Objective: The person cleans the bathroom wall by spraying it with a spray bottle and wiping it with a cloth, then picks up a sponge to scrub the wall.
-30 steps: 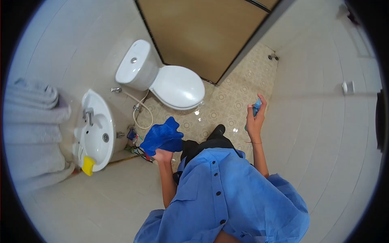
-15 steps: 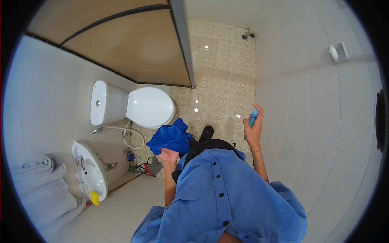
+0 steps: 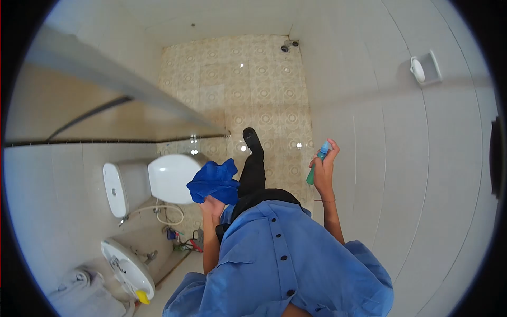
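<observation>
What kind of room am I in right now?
Almost certainly a bathroom: there's a toilet with its tank against the wall, a small sink with a tap near it, and a patterned tile floor.

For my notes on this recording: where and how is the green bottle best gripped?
Probably around its slim green body, just below the blue top, coming from the person's right, as the right hand does. The narrow body suits a wraparound grip, and its tilt leaves the top within easy reach.
</observation>
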The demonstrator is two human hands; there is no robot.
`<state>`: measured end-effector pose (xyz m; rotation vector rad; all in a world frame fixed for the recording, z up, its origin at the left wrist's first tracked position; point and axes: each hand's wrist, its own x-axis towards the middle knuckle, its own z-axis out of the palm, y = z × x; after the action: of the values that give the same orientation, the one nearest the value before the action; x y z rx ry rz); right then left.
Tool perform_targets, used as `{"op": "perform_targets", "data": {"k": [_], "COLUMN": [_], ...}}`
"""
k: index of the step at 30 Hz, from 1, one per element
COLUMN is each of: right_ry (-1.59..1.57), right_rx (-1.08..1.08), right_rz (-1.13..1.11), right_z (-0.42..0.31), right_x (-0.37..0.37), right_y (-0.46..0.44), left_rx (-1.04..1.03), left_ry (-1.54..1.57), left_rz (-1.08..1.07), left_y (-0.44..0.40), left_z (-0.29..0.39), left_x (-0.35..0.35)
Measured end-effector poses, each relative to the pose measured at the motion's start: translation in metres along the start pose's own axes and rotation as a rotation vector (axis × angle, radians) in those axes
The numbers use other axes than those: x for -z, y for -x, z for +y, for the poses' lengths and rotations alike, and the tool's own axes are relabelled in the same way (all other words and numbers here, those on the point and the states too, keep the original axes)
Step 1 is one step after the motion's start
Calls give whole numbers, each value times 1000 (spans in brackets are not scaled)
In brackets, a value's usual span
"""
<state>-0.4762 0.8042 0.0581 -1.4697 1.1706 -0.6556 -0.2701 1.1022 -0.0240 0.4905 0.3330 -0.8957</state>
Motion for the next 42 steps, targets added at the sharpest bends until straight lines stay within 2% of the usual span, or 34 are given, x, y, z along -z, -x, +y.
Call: {"op": "perform_targets", "data": {"k": [2,4,5,7,8,11,14,17,18,20,24,25,26,28,30,34,36,39,42], "right_ry": [-20,31,36,151,140,121,218,57,-43,-135,-418,-527,-521,-687,-730,-759,-740,-750,-766], "right_rx": [40,74,79,112,127,105,212,177,138,86,23,-7,-15,-94,-105,-154,-145,-145,-175], "right_rz": [38,50,53,89,90,88,124,131,83,35,-230,-323,-343,-457,-559,-654,-676,-713,-668], "right_z": [-8,-19,-23,-31,-39,-60,-76,-86,-96,-115,-148,-158,-167,-193,-215,-251,-264,-275,-275], "right_x": [-9,-15,-17,-23,-30,-38,-47,-60,-67,-81,-105,-110,-117,-138,-147,-163,-172,-195,-225], "right_y": [-30,-60,-75,-116,-138,-189,-245,-292,-308,-344,-420,-441,-459,-494,-531,-595,-606,-637,-665], "left_rx": [40,45,47,137,124,62,31,53,58,-121,-113,-154,-167,-213,-309,-487,-536,-471,-601], "left_ry": [-53,-320,-315,-406,-411,-366,-361,-353,-344,-470,-305,-335,-326,-303,-332,-498,-500,-738,-1207], "left_rz": [-67,-58,-62,-238,-250,-101,-177,-174,-169,-168,-69,68,83,-12,-37,44,34,63,175], "left_y": [-41,-79,-100,-152,-173,-217,-262,-284,-292,-310,-347,-358,-371,-402,-433,-478,-488,-515,-550], "left_z": [5,9,10,14,16,10,12,24,27,34,54,53,56,61,67,55,53,59,79], "left_x": [-18,-30,-27,-23,-42,-95,-127,-150,-153,-165,-210,-223,-238,-268,-303,-278,-292,-318,-349]}}
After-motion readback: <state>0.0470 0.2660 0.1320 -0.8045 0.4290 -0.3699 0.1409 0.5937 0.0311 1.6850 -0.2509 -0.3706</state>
